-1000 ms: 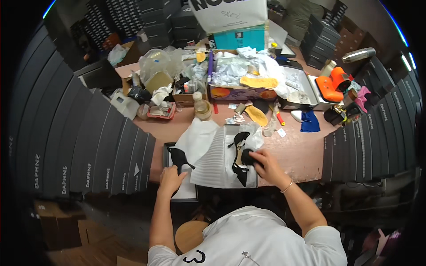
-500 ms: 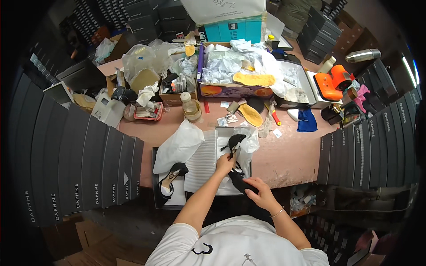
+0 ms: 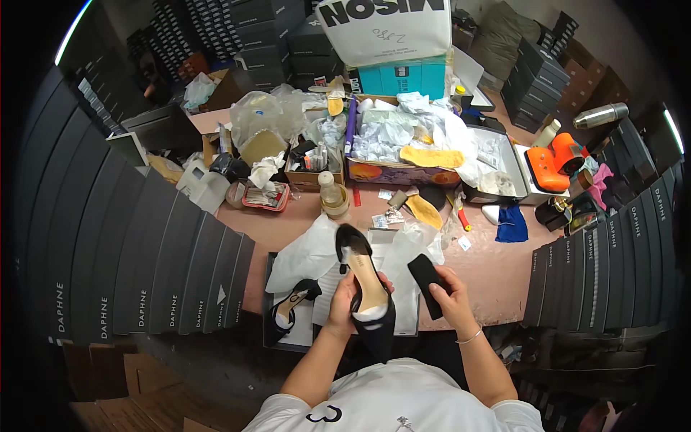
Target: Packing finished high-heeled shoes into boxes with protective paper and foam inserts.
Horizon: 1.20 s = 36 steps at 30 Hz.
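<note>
Gripping a black slingback shoe [image 3: 374, 289] with the left hand [image 3: 342, 306], thumb on one side and fingertips around the other. Held over the near part of the worktop [image 3: 497, 281], heel end far, pointed toe near, beige insole facing up, white wad tucked toward the toe. Clasping a flat black oblong [image 3: 423, 282] in the right hand [image 3: 453, 301], just right of the shoe, tilted, not touching it. Cannot tell its material.

Just left, see second black shoe [image 3: 276, 328] lying in an open box [image 3: 305, 320] with dark rim and white inside. Beyond it, noted white tissue paper [image 3: 306, 252], with more crumpled paper [image 3: 399, 248] behind the right hand.

Farther out, mid-worktop: see clear bottle [image 3: 332, 194] with white cap, yellow insole [image 3: 425, 212], blue cloth [image 3: 512, 225] to the right. At the far side, noted printed carton [image 3: 396, 175] heaped with crumpled paper; right of that, orange device [image 3: 545, 171]. Flanking left and right, see rows of dark shoe boxes [image 3: 162, 252].
</note>
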{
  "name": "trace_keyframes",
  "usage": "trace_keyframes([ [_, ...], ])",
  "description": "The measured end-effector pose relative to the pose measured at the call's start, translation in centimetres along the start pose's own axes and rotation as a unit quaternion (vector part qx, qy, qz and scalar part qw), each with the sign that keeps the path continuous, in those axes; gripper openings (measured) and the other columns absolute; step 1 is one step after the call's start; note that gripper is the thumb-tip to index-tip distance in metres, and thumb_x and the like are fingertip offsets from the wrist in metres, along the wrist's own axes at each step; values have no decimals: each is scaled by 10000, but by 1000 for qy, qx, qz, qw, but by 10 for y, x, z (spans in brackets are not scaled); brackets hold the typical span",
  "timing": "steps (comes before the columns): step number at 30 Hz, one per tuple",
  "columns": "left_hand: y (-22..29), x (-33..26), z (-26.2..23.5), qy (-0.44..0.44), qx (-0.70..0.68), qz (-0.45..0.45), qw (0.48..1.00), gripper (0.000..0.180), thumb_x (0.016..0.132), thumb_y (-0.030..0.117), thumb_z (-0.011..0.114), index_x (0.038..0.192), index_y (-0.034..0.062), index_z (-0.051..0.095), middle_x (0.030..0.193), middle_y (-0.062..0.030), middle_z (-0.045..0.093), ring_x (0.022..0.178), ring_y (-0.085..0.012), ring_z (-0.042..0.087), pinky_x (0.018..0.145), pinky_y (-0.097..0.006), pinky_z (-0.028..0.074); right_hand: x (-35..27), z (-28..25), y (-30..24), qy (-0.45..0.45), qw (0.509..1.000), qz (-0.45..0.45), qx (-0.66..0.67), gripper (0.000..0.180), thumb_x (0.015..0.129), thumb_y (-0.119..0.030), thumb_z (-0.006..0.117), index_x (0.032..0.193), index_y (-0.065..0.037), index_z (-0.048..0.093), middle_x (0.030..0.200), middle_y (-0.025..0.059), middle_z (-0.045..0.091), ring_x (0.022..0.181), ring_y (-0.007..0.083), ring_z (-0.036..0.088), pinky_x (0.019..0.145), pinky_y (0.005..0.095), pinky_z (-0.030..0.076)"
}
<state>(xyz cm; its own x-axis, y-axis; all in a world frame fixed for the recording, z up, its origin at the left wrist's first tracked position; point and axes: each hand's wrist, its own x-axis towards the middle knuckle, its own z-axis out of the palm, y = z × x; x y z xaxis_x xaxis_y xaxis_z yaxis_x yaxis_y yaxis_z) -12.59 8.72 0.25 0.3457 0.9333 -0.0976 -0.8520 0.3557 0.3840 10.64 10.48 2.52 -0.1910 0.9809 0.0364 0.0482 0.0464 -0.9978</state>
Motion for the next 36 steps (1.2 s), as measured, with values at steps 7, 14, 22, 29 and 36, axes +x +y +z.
trace_keyframes([
  [7,32,-51,3,81,375,-6,923,574,805,184,761,1264,-43,502,1144,-75,602,1013,-146,585,904,-262,450,-22,-20,0,99,989,81,74,341,885,-56,579,1211,43,550,1067,66,623,931,108,581,815,240,472],
  [14,33,-74,22,146,680,70,715,469,682,175,827,1009,9,534,847,-135,652,752,-207,637,694,-321,502,-15,55,-83,-7,932,-220,-287,403,764,16,598,1163,-35,611,1123,169,564,994,311,577,859,354,469],
  [22,19,-90,22,161,720,68,671,385,705,123,781,979,16,532,798,-168,657,768,-280,666,651,-375,507,22,39,-43,-22,785,-358,-505,333,719,-114,610,1046,-123,676,958,5,601,876,189,550,709,349,398],
  [29,15,-86,17,170,778,10,605,365,742,155,738,1014,28,531,791,-202,646,754,-381,643,635,-422,491,28,33,-36,-194,739,-331,-553,363,751,-154,587,1105,-119,660,962,16,593,942,172,548,722,333,413],
  [36,-4,-57,3,207,417,-10,885,454,744,128,803,1086,-9,537,998,-33,609,887,-101,573,791,-254,475,26,3,-4,-96,826,-300,-468,365,764,-73,594,1127,-69,627,1032,87,595,940,243,570,780,357,437],
])
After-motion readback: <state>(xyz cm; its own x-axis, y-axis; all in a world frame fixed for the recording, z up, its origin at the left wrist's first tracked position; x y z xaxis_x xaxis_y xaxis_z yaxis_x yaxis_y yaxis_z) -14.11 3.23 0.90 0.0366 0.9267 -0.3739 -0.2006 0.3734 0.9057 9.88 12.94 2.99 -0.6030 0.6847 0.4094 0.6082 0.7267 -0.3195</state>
